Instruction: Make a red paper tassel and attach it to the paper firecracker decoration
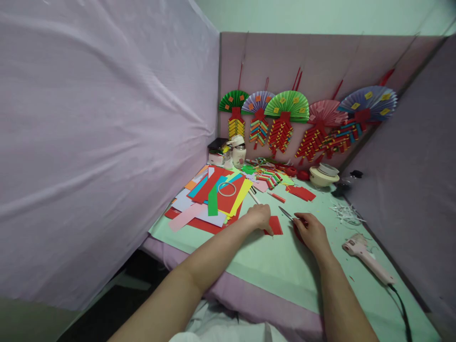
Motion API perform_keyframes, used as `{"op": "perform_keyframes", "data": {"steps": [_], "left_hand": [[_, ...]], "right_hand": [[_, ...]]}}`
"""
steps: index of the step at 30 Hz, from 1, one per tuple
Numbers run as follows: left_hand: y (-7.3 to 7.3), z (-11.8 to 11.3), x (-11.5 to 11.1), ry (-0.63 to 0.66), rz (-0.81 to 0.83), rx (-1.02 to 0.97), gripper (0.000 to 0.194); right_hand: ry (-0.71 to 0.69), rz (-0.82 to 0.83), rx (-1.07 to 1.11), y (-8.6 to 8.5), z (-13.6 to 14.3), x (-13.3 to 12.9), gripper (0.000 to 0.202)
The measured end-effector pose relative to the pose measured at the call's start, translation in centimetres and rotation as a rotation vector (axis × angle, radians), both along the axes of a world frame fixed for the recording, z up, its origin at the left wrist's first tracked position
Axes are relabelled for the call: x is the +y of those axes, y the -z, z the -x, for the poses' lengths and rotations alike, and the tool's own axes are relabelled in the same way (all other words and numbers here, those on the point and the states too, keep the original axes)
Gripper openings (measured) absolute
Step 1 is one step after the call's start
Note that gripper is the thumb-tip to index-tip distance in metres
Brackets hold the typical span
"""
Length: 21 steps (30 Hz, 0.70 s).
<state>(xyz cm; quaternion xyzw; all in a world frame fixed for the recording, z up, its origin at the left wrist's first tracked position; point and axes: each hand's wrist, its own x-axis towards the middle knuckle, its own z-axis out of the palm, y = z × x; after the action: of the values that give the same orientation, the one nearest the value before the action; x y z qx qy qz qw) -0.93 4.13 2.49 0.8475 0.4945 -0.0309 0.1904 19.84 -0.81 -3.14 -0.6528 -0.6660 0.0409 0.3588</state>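
One red paper piece [277, 225] lies on the table [267, 261], held by the left hand [261, 217], fingers curled; to its right, the right hand [312, 231] grips scissors [285, 213].

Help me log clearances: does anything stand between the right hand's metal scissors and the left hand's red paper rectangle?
Nothing visible; pale green tabletop shows between scissors and red rectangle. The left hand covers the rectangle's left side.
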Motion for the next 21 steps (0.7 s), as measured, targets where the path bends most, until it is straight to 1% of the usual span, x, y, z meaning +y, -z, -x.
{"op": "perform_keyframes", "data": {"steps": [2, 4, 7, 9, 11, 13, 15, 17, 21], "left_hand": [[0.2, 0.4, 0.5, 0.026, 0.039, -0.079, 0.071], [0.3, 0.9, 0.9, 0.017, 0.079, -0.216, 0.055], [0.3, 1.9, 1.5, -0.075, 0.151, -0.510, 0.028], [0.3, 2.4, 1.9, -0.165, 0.203, -0.693, 0.016], [0.3, 2.7, 2.3, -0.282, 0.298, -0.883, 0.014], [0.4, 2.8, 2.6, -0.408, 0.455, -1.071, 0.015], [0.5, 2.8, 2.9, -0.504, 0.594, -1.217, 0.018], [0.6, 2.8, 3.1, -0.545, 0.663, -1.298, 0.019], [0.9, 2.8, 3.5, -0.551, 0.696, -1.391, 0.021]], "right_hand": [[0.011, 0.012, -0.002, 0.0, -0.1, 0.0, 0.033], [0.030, 0.024, -0.008, -0.1, -0.2, 0.0, 0.034], [0.071, 0.032, -0.075, -0.1, -0.4, -0.1, 0.033], [0.103, 0.045, -0.159, -0.2, -0.6, -0.2, 0.033], [0.145, 0.074, -0.237, -0.2, -0.7, -0.4, 0.033], [0.182, 0.106, -0.281, -0.3, -0.8, -0.6, 0.033], [0.206, 0.131, -0.297, -0.4, -0.9, -0.8, 0.032], [0.217, 0.152, -0.306, -0.5, -0.8, -1.0, 0.031], [0.206, 0.200, -0.332, -0.7, -0.8, -1.3, 0.033]]}}
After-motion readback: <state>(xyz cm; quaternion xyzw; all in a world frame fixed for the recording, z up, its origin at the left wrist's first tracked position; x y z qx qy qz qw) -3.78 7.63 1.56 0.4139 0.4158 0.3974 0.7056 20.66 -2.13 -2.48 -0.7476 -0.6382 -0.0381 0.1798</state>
